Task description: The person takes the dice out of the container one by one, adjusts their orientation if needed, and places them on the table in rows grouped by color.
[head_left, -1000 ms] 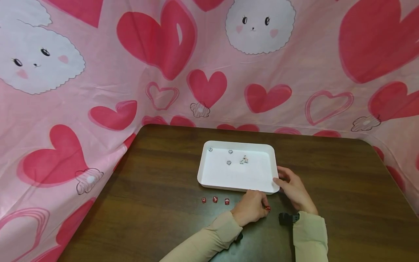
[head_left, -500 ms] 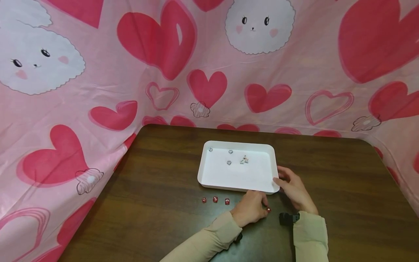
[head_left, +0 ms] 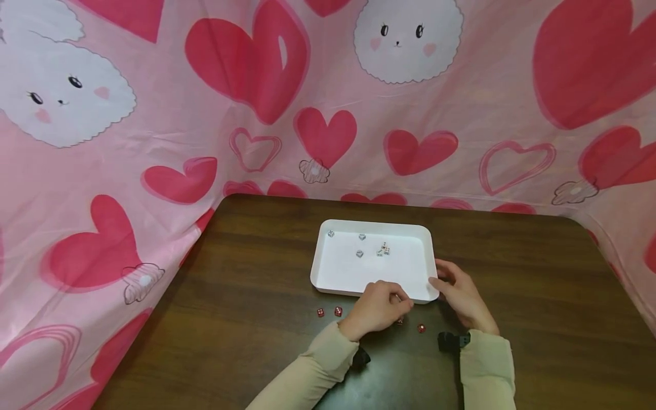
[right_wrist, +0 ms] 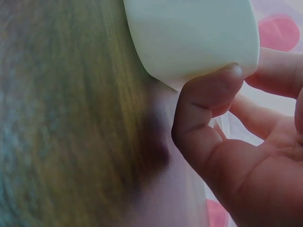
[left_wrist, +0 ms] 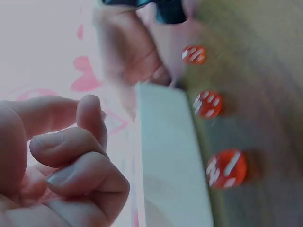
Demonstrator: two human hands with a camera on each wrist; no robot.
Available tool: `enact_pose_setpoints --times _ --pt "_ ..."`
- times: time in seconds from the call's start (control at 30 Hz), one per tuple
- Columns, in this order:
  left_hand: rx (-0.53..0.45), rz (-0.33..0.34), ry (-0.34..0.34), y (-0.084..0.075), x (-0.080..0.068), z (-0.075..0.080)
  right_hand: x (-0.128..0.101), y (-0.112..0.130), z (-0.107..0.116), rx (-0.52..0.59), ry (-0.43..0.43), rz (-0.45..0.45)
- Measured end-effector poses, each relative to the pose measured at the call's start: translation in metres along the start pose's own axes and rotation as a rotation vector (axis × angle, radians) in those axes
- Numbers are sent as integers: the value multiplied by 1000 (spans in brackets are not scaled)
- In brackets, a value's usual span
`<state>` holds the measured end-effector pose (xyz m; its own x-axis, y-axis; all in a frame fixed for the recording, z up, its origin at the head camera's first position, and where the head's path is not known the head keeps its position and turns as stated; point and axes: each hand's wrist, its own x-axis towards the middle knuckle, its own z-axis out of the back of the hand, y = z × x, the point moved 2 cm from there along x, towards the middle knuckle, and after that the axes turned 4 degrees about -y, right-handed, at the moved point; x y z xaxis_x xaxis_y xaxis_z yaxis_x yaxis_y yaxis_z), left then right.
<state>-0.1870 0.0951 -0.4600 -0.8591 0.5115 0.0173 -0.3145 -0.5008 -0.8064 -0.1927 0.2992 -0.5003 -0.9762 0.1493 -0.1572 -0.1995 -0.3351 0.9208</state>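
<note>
Item: shallow white rectangular plastic tray (head_left: pixel 342 277) on the dark wood bench (head_left: pixel 246 319).

Contents: a few small white dice (head_left: pixel 360 253) toward its far side.

Outside: small red dice with white pips (head_left: pixel 337 311) lined up along the tray's near edge; we judge the sorting part done.

Our left hand (head_left: pixel 376 307) hovers there, fingers curled, holding nothing visible. Our right hand (head_left: pixel 461 296) pinches the tray's near right corner.

The left wrist view shows three red dice (left_wrist: pixel 226 168); the right wrist view shows the thumb (right_wrist: pixel 204 101) on the rim.
</note>
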Motion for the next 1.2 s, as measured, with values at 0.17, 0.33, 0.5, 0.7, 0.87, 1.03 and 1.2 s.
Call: enact_pose_setpoints --times 0.17,0.33,0.5,0.7,0.87,1.03,1.2 --pt "-84 13 -78 8 -5 25 0 -1 -1 -25 1 -21" --pt "-139 36 -217 26 -14 54 1 -2 -3 -34 7 -34" --pt "-119 74 -419 44 -24 85 1 -3 -4 -45 14 -31" --pt "-88 89 -539 68 -31 114 0 -2 -2 -67 27 -29" --pt "185 59 -459 89 -31 128 0 -1 -2 -79 33 -28" --pt "342 45 -211 104 -31 128 0 -1 -3 -93 28 -35" --pt "373 57 -91 114 -29 126 0 -1 -3 -92 19 -37"
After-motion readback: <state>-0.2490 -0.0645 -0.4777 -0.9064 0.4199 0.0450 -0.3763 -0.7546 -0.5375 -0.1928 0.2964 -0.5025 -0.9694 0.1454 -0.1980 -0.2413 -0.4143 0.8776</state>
